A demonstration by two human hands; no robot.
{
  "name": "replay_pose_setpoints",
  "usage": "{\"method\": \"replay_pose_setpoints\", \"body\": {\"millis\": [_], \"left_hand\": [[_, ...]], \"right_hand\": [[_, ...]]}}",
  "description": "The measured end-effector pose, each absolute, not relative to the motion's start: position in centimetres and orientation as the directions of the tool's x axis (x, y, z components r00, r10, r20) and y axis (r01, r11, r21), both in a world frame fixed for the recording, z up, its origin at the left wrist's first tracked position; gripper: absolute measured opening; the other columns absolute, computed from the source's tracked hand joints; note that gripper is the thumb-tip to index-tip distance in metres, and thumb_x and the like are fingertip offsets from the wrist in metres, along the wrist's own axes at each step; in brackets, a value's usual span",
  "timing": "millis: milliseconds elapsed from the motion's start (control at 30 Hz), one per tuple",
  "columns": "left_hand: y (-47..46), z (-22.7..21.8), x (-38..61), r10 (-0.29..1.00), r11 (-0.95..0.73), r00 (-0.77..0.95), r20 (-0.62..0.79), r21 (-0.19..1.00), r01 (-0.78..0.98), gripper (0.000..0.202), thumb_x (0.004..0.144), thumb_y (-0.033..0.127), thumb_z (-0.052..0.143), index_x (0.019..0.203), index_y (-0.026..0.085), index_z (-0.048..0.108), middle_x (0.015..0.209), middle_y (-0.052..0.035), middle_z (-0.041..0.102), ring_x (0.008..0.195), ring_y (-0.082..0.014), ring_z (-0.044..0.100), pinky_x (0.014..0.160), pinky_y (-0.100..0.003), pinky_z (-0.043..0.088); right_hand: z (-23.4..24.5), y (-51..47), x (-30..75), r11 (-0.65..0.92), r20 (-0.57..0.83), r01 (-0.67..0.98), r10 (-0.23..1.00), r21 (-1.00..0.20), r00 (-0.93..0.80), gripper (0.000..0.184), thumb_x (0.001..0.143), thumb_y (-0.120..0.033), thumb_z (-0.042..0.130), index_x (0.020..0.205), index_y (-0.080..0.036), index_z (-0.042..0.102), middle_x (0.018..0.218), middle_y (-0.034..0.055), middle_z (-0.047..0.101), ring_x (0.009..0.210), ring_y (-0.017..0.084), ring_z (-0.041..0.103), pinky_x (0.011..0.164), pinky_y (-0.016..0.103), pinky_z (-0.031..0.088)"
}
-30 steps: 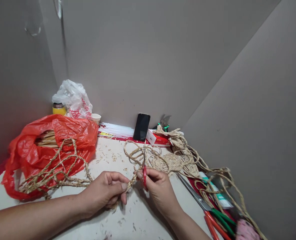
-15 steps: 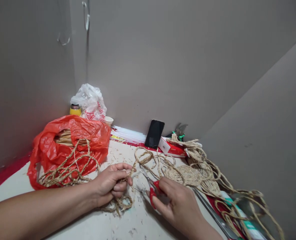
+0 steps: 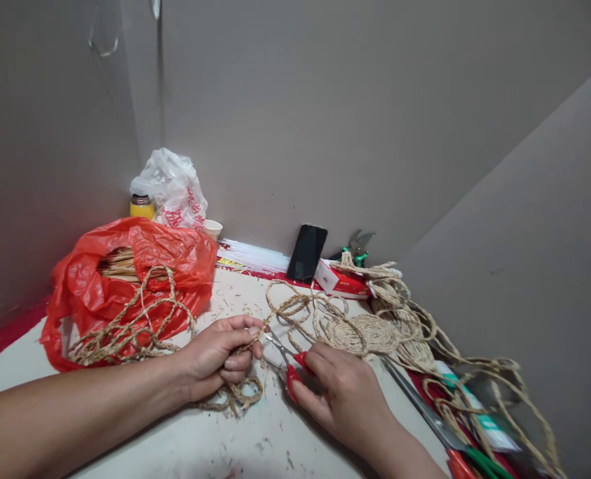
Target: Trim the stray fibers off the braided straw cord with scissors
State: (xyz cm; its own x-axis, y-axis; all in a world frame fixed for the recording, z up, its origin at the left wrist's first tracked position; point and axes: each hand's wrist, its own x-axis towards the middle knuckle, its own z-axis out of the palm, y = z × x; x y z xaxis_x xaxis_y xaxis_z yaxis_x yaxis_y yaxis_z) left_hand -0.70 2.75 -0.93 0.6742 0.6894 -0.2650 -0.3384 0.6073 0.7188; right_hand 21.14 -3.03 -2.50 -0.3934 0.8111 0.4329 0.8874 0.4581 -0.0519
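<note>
At frame centre, the left hand (image 3: 215, 356) pinches tan braided straw rope (image 3: 235, 396); the right hand (image 3: 343, 392) grips red-handled scissors (image 3: 288, 362), blades apart.

The left forearm (image 3: 76, 419) comes in from the lower left corner of the frame and lies low, running to the right and a little upward. The left hand (image 3: 220, 356) is at the lower middle. Its thumb and first finger are pressed together in a pinch that points right, and the other fingers are curled under the palm. The right forearm (image 3: 405, 456) comes in from the lower right edge. The right hand (image 3: 343, 392) shows its back to the camera, with its fingers (image 3: 315, 359) bent closed toward the upper left. The two hands are near each other but do not touch.
</note>
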Motion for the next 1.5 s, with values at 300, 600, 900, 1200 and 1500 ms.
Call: {"method": "replay_pose_setpoints", "body": {"millis": [300,600,900,1200,1500], "left_hand": [[2.82,-1.06,-0.58,0.682,0.620,0.677,-0.277,0.711,-0.333,0.018,0.077,0.017,0.062,0.092,0.017,0.051,0.061,0.0031,0.057,0.034,0.0011,0.020,0.037,-0.015,0.006],[2.81,-1.35,-0.52,0.677,0.611,0.686,-0.266,0.722,-0.323,0.017,0.076,0.024,0.066,0.082,0.012,0.055,0.066,0.0010,0.057,0.036,0.0014,0.026,0.037,-0.016,0.008],[2.75,-1.26,-0.40,0.691,0.605,0.669,-0.272,0.724,-0.330,0.019,0.075,0.019,0.065,0.089,0.016,0.053,0.065,0.0022,0.060,0.034,0.0006,0.027,0.037,-0.015,0.010],[2.73,-1.59,-0.18,0.702,0.575,0.662,-0.262,0.757,-0.310,0.014,0.080,0.022,0.061,0.089,0.018,0.051,0.066,-0.0016,0.065,0.033,-0.0012,0.029,0.034,-0.015,0.014],[2.71,-1.84,-0.12,0.699,0.567,0.669,-0.252,0.766,-0.304,0.011,0.083,0.021,0.058,0.088,0.018,0.049,0.067,-0.0031,0.067,0.032,-0.0014,0.029,0.034,-0.015,0.016]], "right_hand": [[-2.21,-3.18,20.91,0.479,0.469,0.878,0.780,-0.023,-0.414,0.015,0.079,-0.027,0.057,0.067,-0.019,0.055,0.062,0.0004,0.053,0.055,0.013,0.047,0.055,0.025,0.030],[-2.33,-2.99,21.00,0.482,0.480,0.876,0.773,-0.019,-0.415,0.018,0.080,-0.028,0.056,0.065,-0.019,0.055,0.060,0.0003,0.052,0.053,0.013,0.045,0.055,0.025,0.029],[-2.36,-3.21,20.81,0.447,0.485,0.895,0.780,0.012,-0.396,0.020,0.081,-0.032,0.056,0.066,-0.019,0.057,0.060,0.0010,0.053,0.054,0.014,0.047,0.056,0.026,0.030],[-2.82,-3.21,20.63,0.468,0.460,0.883,0.787,-0.011,-0.411,0.023,0.083,-0.029,0.054,0.061,-0.019,0.054,0.055,-0.0004,0.051,0.050,0.013,0.045,0.053,0.026,0.028],[-2.95,-3.26,20.53,0.488,0.477,0.872,0.772,-0.021,-0.421,0.029,0.083,-0.029,0.055,0.057,-0.018,0.053,0.052,-0.0009,0.049,0.048,0.012,0.043,0.053,0.026,0.026]]}}
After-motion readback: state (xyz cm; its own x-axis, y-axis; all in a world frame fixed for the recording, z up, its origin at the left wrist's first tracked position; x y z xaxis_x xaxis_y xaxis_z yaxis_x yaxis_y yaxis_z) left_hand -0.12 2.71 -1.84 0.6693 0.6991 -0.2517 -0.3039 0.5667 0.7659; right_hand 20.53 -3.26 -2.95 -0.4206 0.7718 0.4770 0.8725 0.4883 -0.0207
